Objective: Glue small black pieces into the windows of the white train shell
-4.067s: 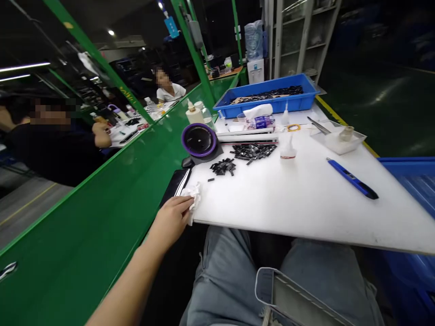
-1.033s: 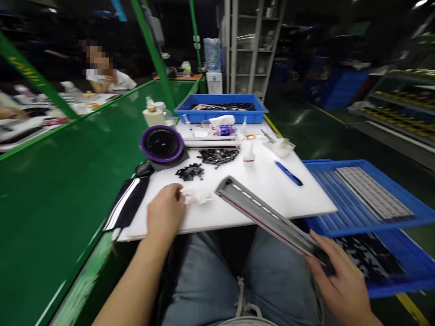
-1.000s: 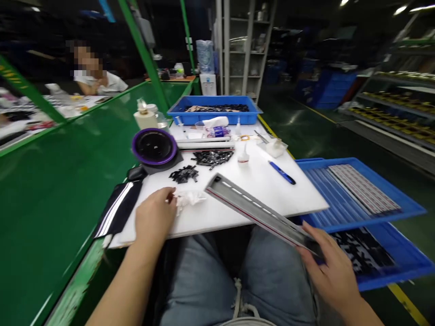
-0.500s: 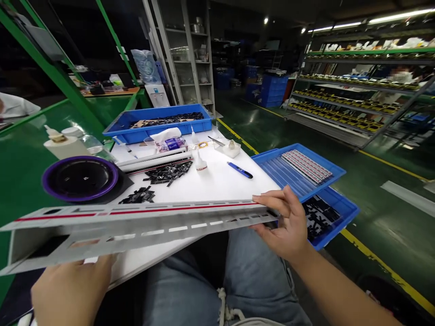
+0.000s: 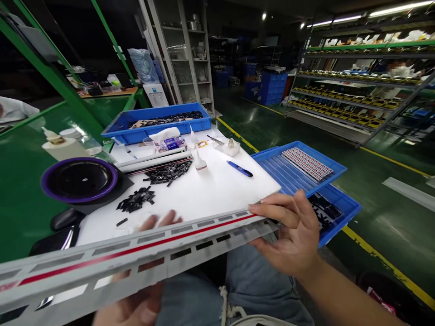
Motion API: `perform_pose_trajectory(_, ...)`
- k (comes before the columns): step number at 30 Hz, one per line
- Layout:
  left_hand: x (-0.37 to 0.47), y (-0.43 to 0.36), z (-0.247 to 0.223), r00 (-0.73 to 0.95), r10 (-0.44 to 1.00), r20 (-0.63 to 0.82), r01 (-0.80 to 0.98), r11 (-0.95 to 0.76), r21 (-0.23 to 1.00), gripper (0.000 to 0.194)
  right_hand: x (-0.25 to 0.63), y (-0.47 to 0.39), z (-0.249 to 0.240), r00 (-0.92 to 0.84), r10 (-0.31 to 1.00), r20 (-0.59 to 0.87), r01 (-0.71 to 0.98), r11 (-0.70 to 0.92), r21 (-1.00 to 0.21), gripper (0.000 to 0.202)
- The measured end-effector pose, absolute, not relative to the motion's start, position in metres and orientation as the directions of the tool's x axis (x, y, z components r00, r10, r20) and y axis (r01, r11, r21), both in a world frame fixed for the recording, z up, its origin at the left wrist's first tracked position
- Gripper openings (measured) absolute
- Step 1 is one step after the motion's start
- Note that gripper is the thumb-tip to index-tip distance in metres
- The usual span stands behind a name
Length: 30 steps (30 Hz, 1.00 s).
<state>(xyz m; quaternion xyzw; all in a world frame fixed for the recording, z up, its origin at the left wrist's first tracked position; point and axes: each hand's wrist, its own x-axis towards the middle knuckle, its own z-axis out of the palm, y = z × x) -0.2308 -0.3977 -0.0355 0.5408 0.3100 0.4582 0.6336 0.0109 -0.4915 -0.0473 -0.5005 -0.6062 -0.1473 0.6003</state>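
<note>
A long white channel-shaped strip (image 5: 136, 251) with a red stripe and rows of rectangular slots runs across the front, over the near table edge. My right hand (image 5: 288, 231) pinches its right end, fingers on top and thumb below. Beneath and behind the strip is my left hand (image 5: 139, 303), blurred, partly seen through the slots; its fingertips rise past the far edge, and whether it grips is unclear. Small black pieces lie in two piles (image 5: 136, 199) (image 5: 168, 172) on the white tabletop (image 5: 217, 194). Beyond them stand a small white bottle (image 5: 200, 161) and a blue cutter (image 5: 239, 169).
A black reel with a purple rim (image 5: 79, 179) stands at the left, beside a glue bottle (image 5: 63, 145). At the back is a blue tray (image 5: 159, 129) of black parts. Stacked blue trays (image 5: 299, 149) hold striped strips at the right. A person's sleeve (image 5: 15, 110) shows far left.
The strip's left part has swung down and nearer, uncovering more of the black pieces. My left hand has moved right, its fingertips now above the strip's far edge. My right hand still holds the right end.
</note>
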Motion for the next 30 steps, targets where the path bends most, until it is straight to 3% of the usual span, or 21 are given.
perform_pose_trajectory(4,-0.193,-0.416,-0.038,0.594,0.800,0.082,-0.322,0.143,0.936,0.085,-0.002,-0.493,-0.050,0.203,0.508,0.837,0.745,0.474,-0.469,0.109)
perform_pose_trajectory(6,-0.181,-0.415,-0.039,0.634,0.767,0.100,-0.332,0.154,0.931,0.088,-0.011,-0.494,-0.053,0.278,0.612,0.741,0.649,0.448,-0.614,0.102)
perform_pose_trajectory(8,-0.172,-0.412,-0.038,0.630,0.769,0.108,-0.346,0.154,0.925,0.086,-0.021,-0.495,-0.055,0.402,0.747,0.529,0.416,0.366,-0.833,0.088)
perform_pose_trajectory(10,-0.166,-0.409,-0.033,0.622,0.776,0.107,-0.358,0.160,0.920,0.080,-0.027,-0.495,-0.055,0.427,0.875,0.227,0.058,0.224,-0.973,0.070)
perform_pose_trajectory(12,-0.162,-0.406,-0.027,0.613,0.785,0.092,-0.359,0.172,0.917,0.070,-0.030,-0.494,-0.052,0.327,0.945,0.010,-0.239,0.093,-0.966,0.058)
perform_pose_trajectory(15,-0.159,-0.402,-0.017,0.569,0.821,0.051,-0.367,0.198,0.909,0.054,-0.026,-0.495,-0.045,0.188,0.982,-0.033,-0.444,0.055,-0.894,0.049)
perform_pose_trajectory(18,-0.161,-0.395,-0.013,0.499,0.866,0.013,-0.428,0.234,0.873,0.042,-0.020,-0.502,-0.039,0.135,0.990,0.045,-0.459,0.103,-0.883,0.041)
perform_pose_trajectory(24,-0.167,-0.388,-0.013,0.353,0.934,-0.048,-0.515,0.237,0.824,0.032,-0.024,-0.516,-0.026,0.070,0.996,0.058,-0.227,0.072,-0.971,0.036)
perform_pose_trajectory(30,-0.168,-0.394,-0.011,0.308,0.951,-0.035,-0.518,0.199,0.832,0.028,-0.037,-0.514,-0.019,0.103,0.993,0.066,-0.347,0.098,-0.933,0.026)
